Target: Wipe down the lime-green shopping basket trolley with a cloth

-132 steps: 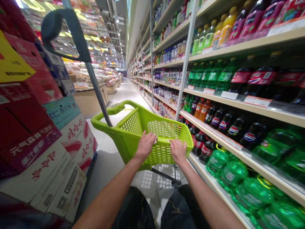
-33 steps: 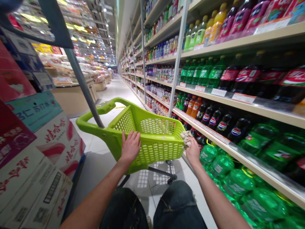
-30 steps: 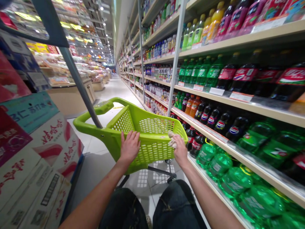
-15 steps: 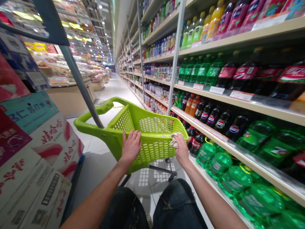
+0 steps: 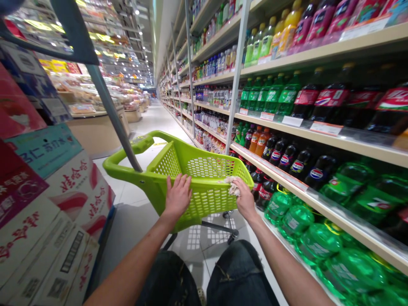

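A lime-green plastic shopping cart (image 5: 204, 199) stands in front of me, its perforated basket side facing my knees. My left hand (image 5: 178, 193) holds the near rim at about the middle, fingertips over the top edge and thumb apart. Bunched in my right hand (image 5: 245, 197) is a crumpled off-white cloth (image 5: 234, 187). Those fingers are closed and press the cloth on the same rim, close to the basket's right corner. Part of the cloth is hidden under the fingers. Inside, the visible part of the basket shows only green plastic.
Shelves of drink bottles (image 5: 318, 95) run along the right, with large green bottles (image 5: 318, 238) at floor level. Stacked cartons (image 5: 70, 182) stand close on my left. A grey pole (image 5: 110, 114) rises beside the cart handle (image 5: 111, 165). The tiled aisle (image 5: 148, 117) stretches ahead.
The cloth's loose edge now reaches slightly further left along the rim, and my right hand has turned a little. My left hand keeps its place on the cart. The view has shifted slightly.
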Demonstrator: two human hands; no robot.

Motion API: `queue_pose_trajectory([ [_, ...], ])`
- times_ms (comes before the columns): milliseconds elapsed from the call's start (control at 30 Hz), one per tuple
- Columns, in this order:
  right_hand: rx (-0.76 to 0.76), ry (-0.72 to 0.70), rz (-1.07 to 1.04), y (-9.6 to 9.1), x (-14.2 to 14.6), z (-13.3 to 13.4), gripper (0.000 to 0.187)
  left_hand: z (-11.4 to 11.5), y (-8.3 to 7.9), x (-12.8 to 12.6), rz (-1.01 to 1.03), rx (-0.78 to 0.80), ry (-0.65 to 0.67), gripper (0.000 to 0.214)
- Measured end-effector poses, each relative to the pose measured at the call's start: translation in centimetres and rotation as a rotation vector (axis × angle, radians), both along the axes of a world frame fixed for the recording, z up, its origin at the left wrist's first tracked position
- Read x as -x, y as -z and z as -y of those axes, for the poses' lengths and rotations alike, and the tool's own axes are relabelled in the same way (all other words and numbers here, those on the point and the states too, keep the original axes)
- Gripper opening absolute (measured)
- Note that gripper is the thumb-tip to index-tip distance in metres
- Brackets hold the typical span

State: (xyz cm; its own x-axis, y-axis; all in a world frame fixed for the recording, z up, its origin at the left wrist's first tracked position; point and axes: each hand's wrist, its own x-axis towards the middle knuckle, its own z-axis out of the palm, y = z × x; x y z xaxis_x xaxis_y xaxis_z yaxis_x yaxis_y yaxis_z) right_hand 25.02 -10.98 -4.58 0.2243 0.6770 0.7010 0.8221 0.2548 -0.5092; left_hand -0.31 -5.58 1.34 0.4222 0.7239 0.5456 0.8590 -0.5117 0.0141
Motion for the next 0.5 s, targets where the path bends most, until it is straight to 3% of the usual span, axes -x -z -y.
queue_pose_trajectory([
  [133, 0.021, -0.249, -0.205, -3.9, 4.5, 1.0, 0.039, 1.1, -0.8, -0.9, 0.236, 0.134, 0.149, 0.046],
  [233, 0.058, -0.38, -0.35, -5.7, 5.9, 1.7, 0.03, 2.3, -0.8, -2.9, 0.536, 0.424, 0.326, 0.047],
  [367, 0.001, -0.337, -0.364, -5.6, 6.5, 1.2, 0.031, 3.4, 0.2, -5.8, 0.981, 0.92, 0.411, 0.021],
  [500, -0.096, -0.179, -0.178, -4.1, 7.7, 1.3, 0.048, 3.8, 0.1, -7.0, 1.271, 1.105, 0.386, 0.015],
])
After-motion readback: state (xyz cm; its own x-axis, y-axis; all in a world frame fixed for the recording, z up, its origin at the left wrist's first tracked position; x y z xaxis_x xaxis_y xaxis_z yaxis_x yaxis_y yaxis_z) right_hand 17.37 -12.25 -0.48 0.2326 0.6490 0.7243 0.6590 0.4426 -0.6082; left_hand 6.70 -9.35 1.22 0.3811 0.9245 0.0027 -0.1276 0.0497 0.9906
